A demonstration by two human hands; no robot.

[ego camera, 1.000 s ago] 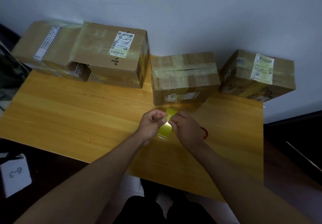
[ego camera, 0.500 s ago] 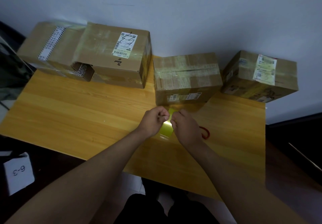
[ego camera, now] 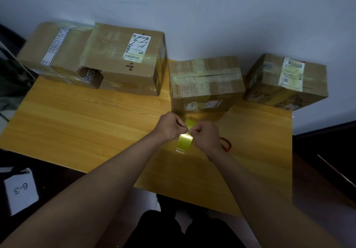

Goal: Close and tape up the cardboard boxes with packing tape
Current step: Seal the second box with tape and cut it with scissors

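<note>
A yellowish strip of packing tape (ego camera: 185, 141) is pinched between the fingertips of the left hand (ego camera: 170, 126) and the right hand (ego camera: 206, 137), held just above the wooden table (ego camera: 81, 124) in front of the middle cardboard box (ego camera: 206, 83). Along the wall, a large labelled box (ego camera: 125, 58) is seen to the left and a smaller labelled box (ego camera: 285, 82) to the right, both taped over.

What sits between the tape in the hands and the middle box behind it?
Nothing visible. Both hands, left hand and right hand, pinch the yellow tape just in front of the middle box; only bare table shows between them.
</note>
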